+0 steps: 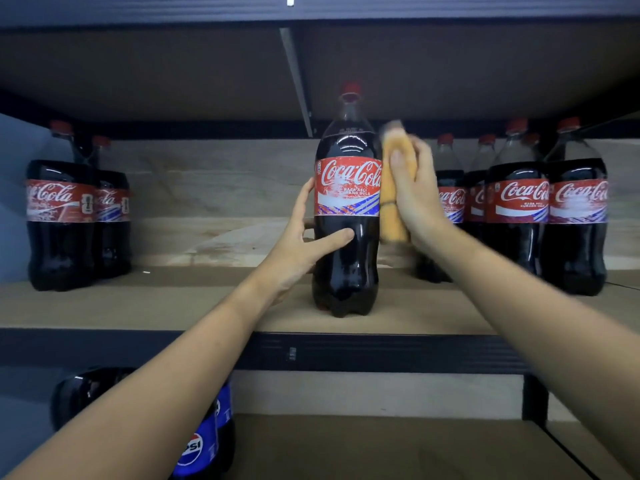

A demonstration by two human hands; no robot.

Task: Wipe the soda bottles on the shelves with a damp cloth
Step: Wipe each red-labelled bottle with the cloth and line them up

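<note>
I see a brown board shelf (398, 306) with a dark metal edge. On it, near the front and alone, stands a tall plastic cola bottle with red label and red cap (347, 209), upright. My left hand (304, 237) steadies it: the fingers go behind the left side and the thumb presses on the front, below the label. My right hand (412, 188) grips a folded orange-yellow cloth (393, 206) and holds it flat against the right side of the bottle. The cloth is blurred there.

I think the risk is tipping. The bottle is tall and near the shelf edge, so a strong sideways push from the cloth can slide or topple it if the left hand loosens. The wet plastic may also slip. The worn paper label can tear more under hard rubbing.

Count, from largest: one shelf level in use, and one lower level with a blue-label Pepsi bottle (204, 441); two cola bottles on the left (62, 223); at least four on the right (519, 216), perhaps more behind; one cloth.
</note>
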